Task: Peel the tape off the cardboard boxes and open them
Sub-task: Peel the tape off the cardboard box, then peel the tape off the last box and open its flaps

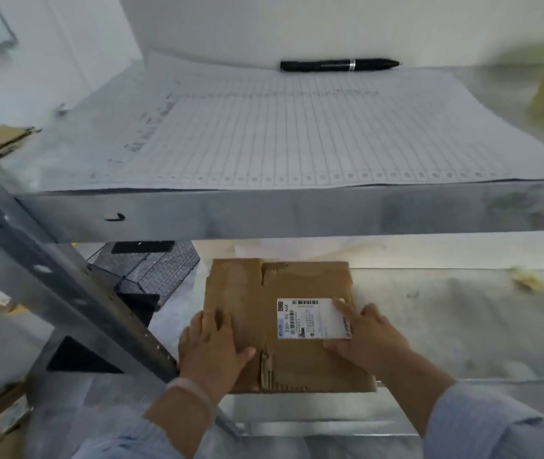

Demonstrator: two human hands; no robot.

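Lower metal shelf (462,309), frame centre: left hand (214,346) and right hand (368,337) lie flat, gripping nothing, on cardboard box (237,293). Risk: peeling may drag the unanchored box off the near edge.

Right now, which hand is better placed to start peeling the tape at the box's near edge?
Left hand: its thumb lies right beside the tape end on the centre seam; the right hand rests farther off, on the shipping label.

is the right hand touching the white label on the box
Touching. The head view shows the right hand flat on the cardboard box, its index finger lying across the white label.
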